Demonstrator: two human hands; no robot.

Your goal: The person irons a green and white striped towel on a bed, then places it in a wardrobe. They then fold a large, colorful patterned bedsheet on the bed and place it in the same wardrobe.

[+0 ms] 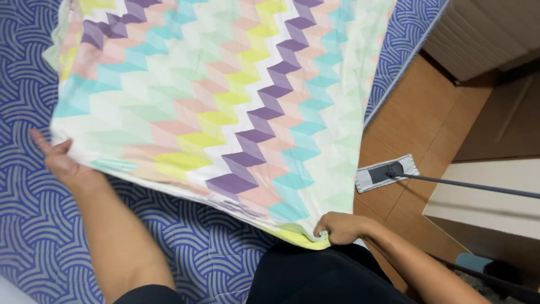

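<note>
A pastel cloth with a zigzag pattern in purple, teal, yellow and pink lies spread over a bed covered in a blue wave-patterned sheet. My left hand grips the cloth's near left corner, thumb on top. Pinched in my right hand is the near right corner, bunched in closed fingers at the bed's edge. The cloth is pulled fairly flat between both hands.
A flat mop with a long dark handle rests on the brown tiled floor to the right of the bed. Light-coloured furniture stands at the right. My dark trousers fill the bottom middle.
</note>
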